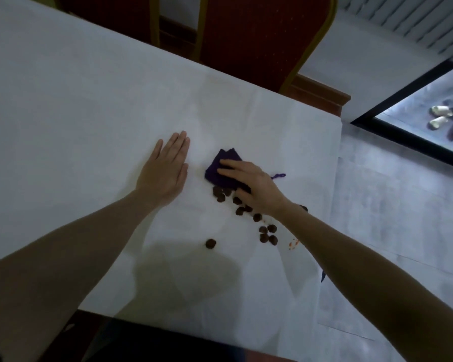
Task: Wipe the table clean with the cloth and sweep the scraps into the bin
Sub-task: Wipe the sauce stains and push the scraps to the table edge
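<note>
The cloth [221, 168], dark purple and folded, lies mid-table [89, 100]; it looks soft, light and liable to bunch, so best pressed flat from above. The right hand [251, 185] presses it with fingers extended. Brown scraps [266, 235] lie just beside it, small and apt to roll. The left hand [165, 168] rests flat, fingers together. A bin [392, 126] stands well apart.

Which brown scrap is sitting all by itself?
The brown scrap nearest the person, left of the small group near the right forearm. The other scraps lie in a trail from the purple cloth under the right hand; this one touches none.
</note>
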Demonstrator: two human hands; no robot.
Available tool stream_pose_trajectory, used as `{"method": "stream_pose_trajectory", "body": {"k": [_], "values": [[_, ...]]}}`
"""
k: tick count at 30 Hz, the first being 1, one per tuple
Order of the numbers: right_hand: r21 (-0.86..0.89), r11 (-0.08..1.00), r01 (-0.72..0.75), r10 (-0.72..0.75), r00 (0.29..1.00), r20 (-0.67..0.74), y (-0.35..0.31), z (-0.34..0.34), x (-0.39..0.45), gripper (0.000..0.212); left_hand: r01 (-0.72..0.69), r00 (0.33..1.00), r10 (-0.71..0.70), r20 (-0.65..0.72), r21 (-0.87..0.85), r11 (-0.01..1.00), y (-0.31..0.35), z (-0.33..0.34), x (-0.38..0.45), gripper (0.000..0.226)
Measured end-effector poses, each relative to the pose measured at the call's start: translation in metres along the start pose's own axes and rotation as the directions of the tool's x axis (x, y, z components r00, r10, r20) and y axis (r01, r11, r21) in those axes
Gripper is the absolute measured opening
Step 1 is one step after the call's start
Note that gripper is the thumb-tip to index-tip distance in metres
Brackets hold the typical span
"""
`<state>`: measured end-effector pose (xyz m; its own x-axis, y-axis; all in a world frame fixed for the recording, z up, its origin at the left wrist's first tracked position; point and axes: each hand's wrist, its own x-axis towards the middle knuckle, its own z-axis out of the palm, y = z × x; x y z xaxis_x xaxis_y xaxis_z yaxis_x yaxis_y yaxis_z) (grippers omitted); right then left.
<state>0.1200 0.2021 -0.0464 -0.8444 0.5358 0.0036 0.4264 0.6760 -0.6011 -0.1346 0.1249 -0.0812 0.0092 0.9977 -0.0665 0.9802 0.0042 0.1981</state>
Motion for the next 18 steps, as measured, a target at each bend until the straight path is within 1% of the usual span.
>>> {"method": "stream_pose_trajectory", "body": {"k": [2,5,7,9,11,13,15,18], "values": [[0.014,1.0,-0.001,0.001,1.0,-0.011,-0.008,0.006,-0.016,0.056,0.009,1.0,-0.009,-0.005,0.012,1.0,0.0,0.004,-0.021,0.062],[0.041,0.998,-0.05,0.052,0.998,-0.033,-0.017,0.013,-0.037,0.057,0.039,0.999,-0.039,-0.018,0.021,0.999,0.007,0.012,-0.044,0.062],[0.085,0.991,-0.103,0.109,0.992,-0.063,-0.023,0.014,-0.047,0.058,0.057,0.998,-0.056,-0.022,0.026,0.998,0.012,0.016,-0.054,0.062],[0.179,0.968,-0.173,0.198,0.972,-0.129,-0.028,0.012,-0.053,0.06,0.068,0.997,-0.067,-0.027,0.029,0.997,0.015,0.019,-0.059,0.062],[0.286,0.935,-0.211,0.282,0.93,-0.234,-0.032,0.002,-0.054,0.061,0.069,0.997,-0.068,-0.032,0.024,0.997,0.015,0.019,-0.06,0.063],[0.343,0.91,-0.235,0.351,0.876,-0.33,-0.033,-0.013,-0.053,0.062,0.064,0.998,-0.064,-0.03,0.016,0.998,0.014,0.019,-0.059,0.063],[0.373,0.89,-0.262,0.407,0.826,-0.39,-0.032,-0.029,-0.051,0.062,0.063,0.998,-0.063,-0.031,0.016,0.998,0.014,0.02,-0.06,0.063],[0.428,0.852,-0.301,0.484,0.763,-0.428,-0.026,-0.044,-0.045,0.057,0.061,0.998,-0.061,-0.031,0.016,0.998,0.014,0.02,-0.06,0.063]]}}
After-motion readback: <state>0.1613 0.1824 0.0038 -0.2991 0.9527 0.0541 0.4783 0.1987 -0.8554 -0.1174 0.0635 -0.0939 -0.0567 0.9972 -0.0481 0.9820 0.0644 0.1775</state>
